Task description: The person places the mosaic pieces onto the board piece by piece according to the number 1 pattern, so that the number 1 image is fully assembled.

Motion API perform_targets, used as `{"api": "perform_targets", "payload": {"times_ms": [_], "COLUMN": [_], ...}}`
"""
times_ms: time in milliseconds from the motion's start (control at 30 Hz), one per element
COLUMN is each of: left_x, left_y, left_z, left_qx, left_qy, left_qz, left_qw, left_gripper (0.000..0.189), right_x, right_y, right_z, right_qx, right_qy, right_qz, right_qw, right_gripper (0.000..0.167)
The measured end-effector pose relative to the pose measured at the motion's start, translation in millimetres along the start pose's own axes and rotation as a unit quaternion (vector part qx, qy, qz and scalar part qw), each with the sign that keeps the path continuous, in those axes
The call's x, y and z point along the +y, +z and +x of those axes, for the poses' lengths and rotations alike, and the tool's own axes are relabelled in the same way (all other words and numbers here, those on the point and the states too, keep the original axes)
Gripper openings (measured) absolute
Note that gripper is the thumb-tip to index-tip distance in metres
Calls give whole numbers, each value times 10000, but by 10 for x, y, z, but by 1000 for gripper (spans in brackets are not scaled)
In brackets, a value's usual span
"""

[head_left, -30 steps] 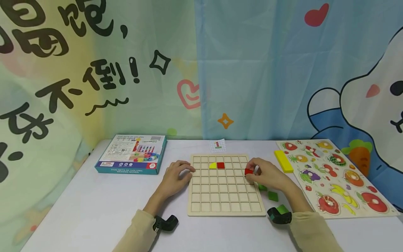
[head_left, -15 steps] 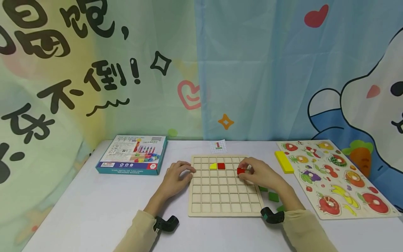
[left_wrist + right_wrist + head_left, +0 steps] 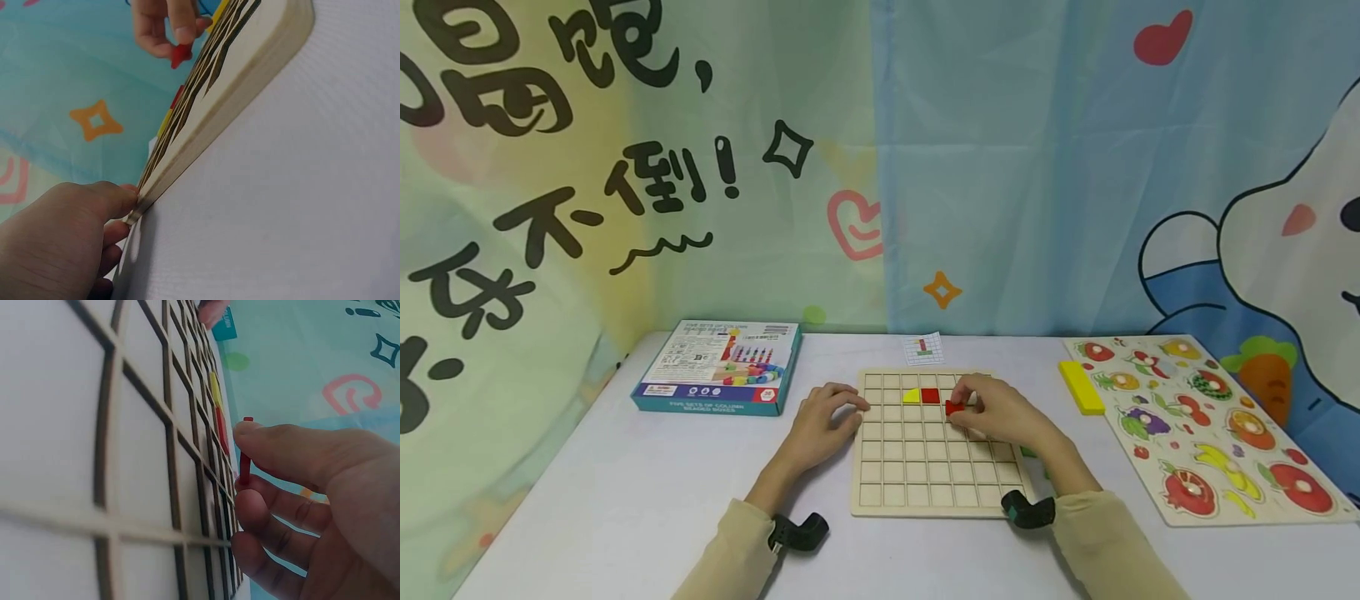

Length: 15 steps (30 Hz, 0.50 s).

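Note:
A pale wooden grid board [image 3: 940, 500] lies on the table. My left hand [image 3: 826, 423] holds its left edge; in the left wrist view, the thumb and fingers [image 3: 115, 232] meet at that edge. My right hand [image 3: 1003, 410] is above the upper right part of the grid, pinching a small red square tile [image 3: 245, 464] between thumb and fingertips. That tile stands on edge in the right wrist view, just above the board. Lying in one upper row of the grid are a yellow curved-edge tile [image 3: 912, 397] and, touching it on the right, a red square tile [image 3: 930, 396].
A small gridded pattern card [image 3: 923, 348] lies behind the board. Green tiles [image 3: 1028, 452] are partly hidden under the right arm. A yellow block [image 3: 1081, 388] and a fruit puzzle board [image 3: 1210, 433] are at right; a flat toy box [image 3: 718, 367] is at back left.
My right hand has carried the red square tile leftward over the board, from its right edge closer to the placed red tile. The left hand stays at the left edge.

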State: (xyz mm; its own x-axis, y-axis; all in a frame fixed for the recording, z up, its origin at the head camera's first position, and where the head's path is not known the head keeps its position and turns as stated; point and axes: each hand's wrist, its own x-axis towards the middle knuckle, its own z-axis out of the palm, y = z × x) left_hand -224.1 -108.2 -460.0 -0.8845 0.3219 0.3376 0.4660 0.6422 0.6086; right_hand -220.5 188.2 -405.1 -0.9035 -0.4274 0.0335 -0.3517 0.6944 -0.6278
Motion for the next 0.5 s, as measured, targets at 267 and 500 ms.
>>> {"api": "perform_targets", "payload": {"times_ms": [267, 500], "left_x": [-16, -31], "left_y": [10, 5], "left_z": [-4, 0], "left_qx": [61, 17], "left_qy": [88, 65], "left_qz": [25, -18], "left_qw": [9999, 10000], "left_gripper": [15, 15], "right_x": [-45, -93], "right_y": [94, 169], "right_z": [120, 184], "right_qx": [-29, 57], "right_qy": [-273, -356], "right_qz": [-272, -529], "right_qw": [9993, 9979], "right_gripper": [16, 16]}}
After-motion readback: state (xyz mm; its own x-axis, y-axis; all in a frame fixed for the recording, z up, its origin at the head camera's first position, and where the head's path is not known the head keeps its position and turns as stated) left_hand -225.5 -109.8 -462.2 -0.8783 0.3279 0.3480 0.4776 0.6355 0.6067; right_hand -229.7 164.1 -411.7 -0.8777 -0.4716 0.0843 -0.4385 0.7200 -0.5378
